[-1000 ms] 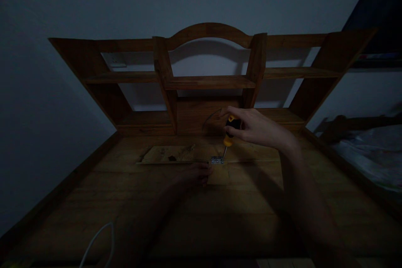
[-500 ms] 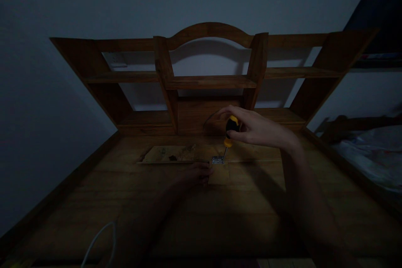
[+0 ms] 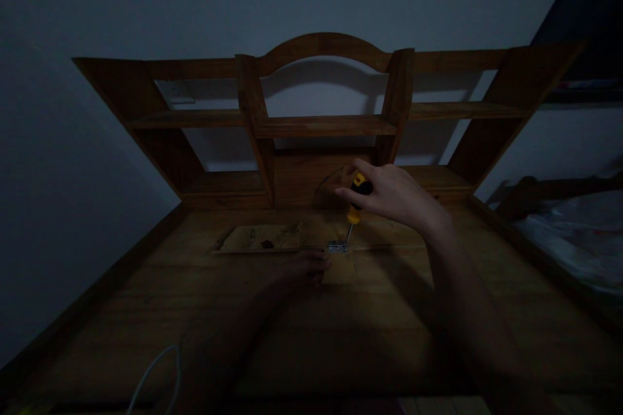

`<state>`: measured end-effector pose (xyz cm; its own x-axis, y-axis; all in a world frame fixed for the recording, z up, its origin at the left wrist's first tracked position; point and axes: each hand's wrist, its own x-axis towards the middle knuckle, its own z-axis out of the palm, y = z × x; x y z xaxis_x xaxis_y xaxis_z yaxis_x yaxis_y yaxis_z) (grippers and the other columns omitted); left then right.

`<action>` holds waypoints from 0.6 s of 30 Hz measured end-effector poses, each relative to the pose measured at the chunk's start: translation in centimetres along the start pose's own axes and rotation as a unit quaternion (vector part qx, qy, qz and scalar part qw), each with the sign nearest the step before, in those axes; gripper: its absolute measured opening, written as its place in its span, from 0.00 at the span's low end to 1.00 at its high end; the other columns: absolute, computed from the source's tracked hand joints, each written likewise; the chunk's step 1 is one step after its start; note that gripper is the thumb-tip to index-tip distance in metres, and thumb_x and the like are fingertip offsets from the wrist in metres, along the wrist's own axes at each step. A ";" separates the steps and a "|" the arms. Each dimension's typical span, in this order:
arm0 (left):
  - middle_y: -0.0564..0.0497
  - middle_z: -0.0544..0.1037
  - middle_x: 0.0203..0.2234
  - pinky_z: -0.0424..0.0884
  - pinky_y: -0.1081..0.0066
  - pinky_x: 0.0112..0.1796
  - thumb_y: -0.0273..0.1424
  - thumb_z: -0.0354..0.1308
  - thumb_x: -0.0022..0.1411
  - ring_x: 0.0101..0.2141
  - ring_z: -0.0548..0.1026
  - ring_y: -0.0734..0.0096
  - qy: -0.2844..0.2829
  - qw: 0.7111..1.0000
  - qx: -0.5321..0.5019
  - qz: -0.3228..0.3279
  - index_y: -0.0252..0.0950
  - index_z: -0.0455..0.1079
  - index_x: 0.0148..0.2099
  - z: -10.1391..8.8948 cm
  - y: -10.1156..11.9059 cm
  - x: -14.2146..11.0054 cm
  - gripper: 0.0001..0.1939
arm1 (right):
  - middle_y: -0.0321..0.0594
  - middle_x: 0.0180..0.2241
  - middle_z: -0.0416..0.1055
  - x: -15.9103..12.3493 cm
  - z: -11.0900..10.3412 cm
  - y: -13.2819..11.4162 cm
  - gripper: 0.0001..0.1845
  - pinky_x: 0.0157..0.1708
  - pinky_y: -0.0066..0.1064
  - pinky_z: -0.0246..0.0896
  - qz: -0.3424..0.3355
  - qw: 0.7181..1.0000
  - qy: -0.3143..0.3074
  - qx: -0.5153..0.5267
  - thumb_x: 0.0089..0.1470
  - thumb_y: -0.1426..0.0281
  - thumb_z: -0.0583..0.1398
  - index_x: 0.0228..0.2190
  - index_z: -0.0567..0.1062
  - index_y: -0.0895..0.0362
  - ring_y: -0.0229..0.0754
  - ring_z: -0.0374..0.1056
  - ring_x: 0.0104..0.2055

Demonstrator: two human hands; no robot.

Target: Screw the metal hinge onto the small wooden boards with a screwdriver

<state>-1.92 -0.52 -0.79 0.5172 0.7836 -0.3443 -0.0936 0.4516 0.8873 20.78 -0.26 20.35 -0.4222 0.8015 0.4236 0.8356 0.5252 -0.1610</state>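
Note:
A yellow-and-black screwdriver [image 3: 357,198] is gripped by its handle in my right hand [image 3: 389,191], leaning slightly with the shaft pointing down. Its tip meets the right end of a small silver hinge [image 3: 337,246], which lies along a seam in the wooden desktop [image 3: 379,343]. Just left of and below the hinge, my left hand [image 3: 306,267] rests low on the wood in deep shadow. Its fingers are curled together, and whatever is between them is too dark to make out. A paler square patch of wood [image 3: 339,270] shows beside those fingertips.
A wooden shelf unit [image 3: 326,126] with an arched top stands at the back against the wall. A rough-surfaced recess [image 3: 263,238] lies left of the hinge. A white cable [image 3: 153,363] loops at the lower left. Plastic-wrapped stuff [image 3: 579,240] sits beyond the right edge.
My right hand has shifted its fingers around the screwdriver handle, the thumb now reaching further left. The screwdriver tip stays at the hinge, and my left hand keeps its place.

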 end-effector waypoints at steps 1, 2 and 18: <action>0.57 0.67 0.17 0.60 0.76 0.20 0.38 0.72 0.48 0.16 0.62 0.82 -0.004 1.000 0.002 -0.001 0.31 0.71 0.31 0.0 0.0 0.1 0.17 | 0.45 0.37 0.76 0.0 -0.1 0.1 0.25 0.38 0.36 0.61 -0.012 1.000 -0.010 0.014 0.58 0.53 0.56 0.51 0.68 0.55 0.50 0.72 0.39; 0.57 0.67 0.17 0.59 0.77 0.20 0.38 0.72 0.49 0.16 0.62 0.82 -0.011 1.000 0.006 -0.002 0.31 0.70 0.30 -0.1 0.0 0.1 0.17 | 0.44 0.42 0.75 -0.1 -0.2 0.2 0.25 0.40 0.35 0.61 -0.029 0.999 -0.022 0.035 0.58 0.57 0.57 0.54 0.66 0.54 0.49 0.72 0.41; 0.56 0.67 0.19 0.61 0.77 0.21 0.38 0.71 0.50 0.18 0.63 0.82 0.007 1.000 0.007 0.003 0.32 0.71 0.31 0.1 -0.2 -0.1 0.16 | 0.43 0.44 0.72 0.0 -0.1 0.3 0.17 0.42 0.35 0.60 -0.066 0.996 -0.026 0.061 0.54 0.66 0.58 0.45 0.66 0.54 0.47 0.69 0.43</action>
<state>-1.86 -0.69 -0.93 0.5045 0.7921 -0.3437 -0.0835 0.4410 0.8936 21.08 -0.06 20.38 -0.5450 0.7356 0.4023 0.7248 0.6545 -0.2150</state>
